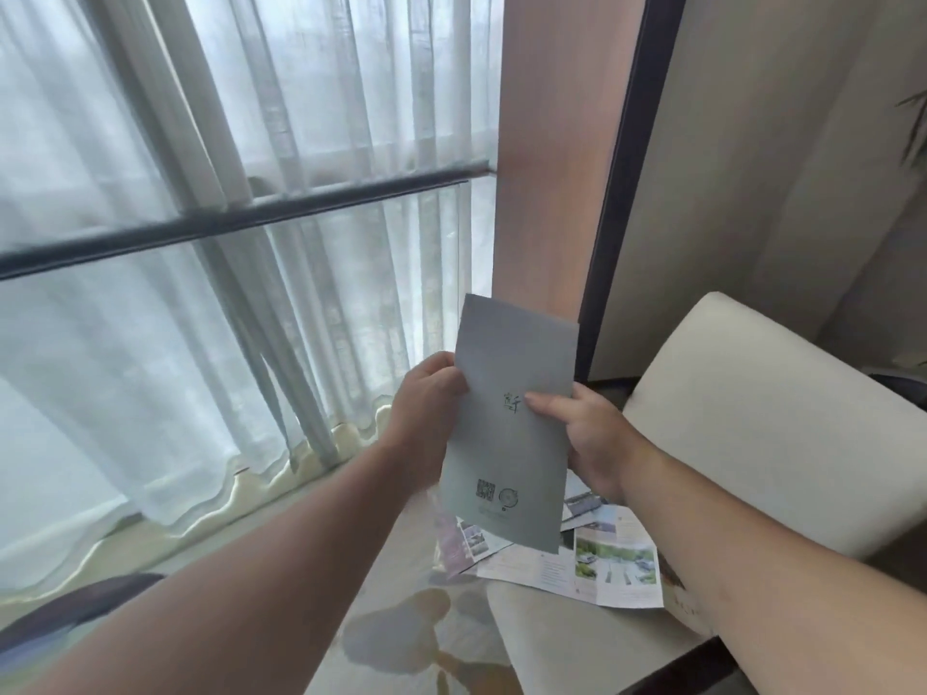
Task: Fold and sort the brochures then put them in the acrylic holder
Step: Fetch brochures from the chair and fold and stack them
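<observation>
A person holds a tall grey folded paper brochure [511,433] upright in mid-air, in front of the chest, above the near corner of a table; its printed face is towards the camera. A small dark logo sits near its middle, blurred beyond reading; near its lower edge are a square QR code and a round seal, with lines of print below them too small to read.

The left hand [426,403] grips the brochure's left edge, fingers curled round it; the right hand [592,433] pinches the right edge, thumb flat across the front, fingers tucked behind.

Just beneath, loose opened brochures [602,564] with colour photos of greenery and buildings lie overlapping on a pale beige tabletop [562,639]; the tabletop's dark edge runs along the lower right.

A cream upholstered armchair [782,423] stands just beyond the table on the right; a patterned pale carpet [401,624] covers the floor to the left, open as far as the window. Sheer white curtains [190,273] hang to the floor over the window, crossed by a dark horizontal rail [241,223]; a reddish wooden pillar [557,143] rises behind the brochure.
</observation>
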Demonstrator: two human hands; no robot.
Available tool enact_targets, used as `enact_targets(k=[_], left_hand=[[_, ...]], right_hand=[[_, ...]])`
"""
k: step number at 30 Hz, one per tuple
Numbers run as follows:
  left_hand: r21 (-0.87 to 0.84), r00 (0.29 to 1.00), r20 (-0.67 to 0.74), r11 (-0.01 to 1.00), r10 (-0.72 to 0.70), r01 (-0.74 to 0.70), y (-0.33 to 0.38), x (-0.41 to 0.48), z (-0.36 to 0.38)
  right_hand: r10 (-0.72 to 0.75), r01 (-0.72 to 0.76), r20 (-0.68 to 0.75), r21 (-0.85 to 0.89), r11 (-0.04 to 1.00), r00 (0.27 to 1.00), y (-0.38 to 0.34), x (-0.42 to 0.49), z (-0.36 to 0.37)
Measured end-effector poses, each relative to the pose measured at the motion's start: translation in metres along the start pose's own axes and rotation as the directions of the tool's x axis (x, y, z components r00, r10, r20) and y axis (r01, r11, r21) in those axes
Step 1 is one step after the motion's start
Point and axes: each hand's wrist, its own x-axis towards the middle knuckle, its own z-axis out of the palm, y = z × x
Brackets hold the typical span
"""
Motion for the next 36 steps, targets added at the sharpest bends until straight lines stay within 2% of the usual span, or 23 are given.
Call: enact_targets(k=[2, 5, 7, 11, 15, 17, 20, 22, 25, 26, 30, 32, 34, 36], left_hand=[[0.087, 0.999, -0.042, 0.996, 0.019, -0.016, 0.003, -0.011, -0.026], [0.308, 0.98, -0.167, 0.95, 0.111, -0.056, 0.005, -0.023, -0.059], [0.385, 0.967, -0.211, 0.922, 0.143, -0.052, 0.006, -0.031, -0.077], [0.125, 0.987, -0.133, 0.986, -0.093, 0.109, 0.014, -0.043, -0.105], [0.007, 0.977, -0.206, 0.999, -0.051, 0.053, 0.024, -0.054, -0.117], [-0.036, 0.981, -0.195, 0.999, -0.004, -0.003, 0.027, -0.058, -0.121], [-0.09, 0.988, -0.153, 0.995, 0.032, -0.046, 0.032, -0.065, -0.127], [0.019, 0.976, -0.206, 0.998, 0.07, -0.068, 0.032, -0.067, -0.129], [0.367, 0.901, -0.384, 0.929, 0.203, -0.053, 0.029, -0.066, -0.13], [0.383, 0.888, -0.41, 0.923, 0.209, -0.04, 0.028, -0.066, -0.13], [0.193, 0.91, -0.414, 0.98, 0.031, 0.054, 0.028, -0.069, -0.142], [0.198, 0.881, -0.471, 0.978, 0.032, 0.071, 0.025, -0.072, -0.149], [0.31, 0.835, -0.544, 0.945, 0.087, 0.103, 0.02, -0.076, -0.16], [0.464, 0.777, -0.605, 0.87, 0.172, 0.169, 0.012, -0.081, -0.173]], right_hand=[[-0.045, 0.045, -0.017, 0.021, 0.999, 0.999, 0.002, -0.006, 0.026], [-0.107, 0.11, -0.084, 0.036, 0.993, 0.991, 0.004, -0.01, 0.059], [-0.121, 0.124, -0.068, 0.039, 0.992, 0.99, 0.005, -0.014, 0.077], [-0.132, 0.131, 0.024, 0.058, 0.99, 0.991, 0.005, -0.019, 0.107], [-0.169, 0.168, -0.012, -0.069, 0.983, 0.986, 0.007, -0.018, 0.13], [-0.127, 0.127, 0.007, -0.122, 0.984, 0.992, 0.006, -0.015, 0.133], [-0.003, 0.006, 0.138, -0.021, 1.0, 0.99, 0.001, -0.01, 0.135], [-0.012, 0.022, 0.204, -0.048, 0.999, 0.979, 0.003, -0.008, 0.138], [-0.052, 0.064, 0.2, -0.055, 0.996, 0.978, 0.007, -0.002, 0.143], [-0.058, 0.069, 0.214, -0.043, 0.997, 0.975, 0.008, 0.0, 0.146], [-0.049, 0.054, 0.31, -0.009, 0.998, 0.949, 0.009, 0.009, 0.158], [-0.027, 0.045, 0.352, -0.043, 0.998, 0.936, 0.014, 0.013, 0.168], [-0.031, 0.072, 0.361, -0.101, 0.992, 0.932, 0.02, 0.015, 0.181], [-0.066, 0.14, 0.348, -0.191, 0.972, 0.935, 0.029, 0.014, 0.199]])
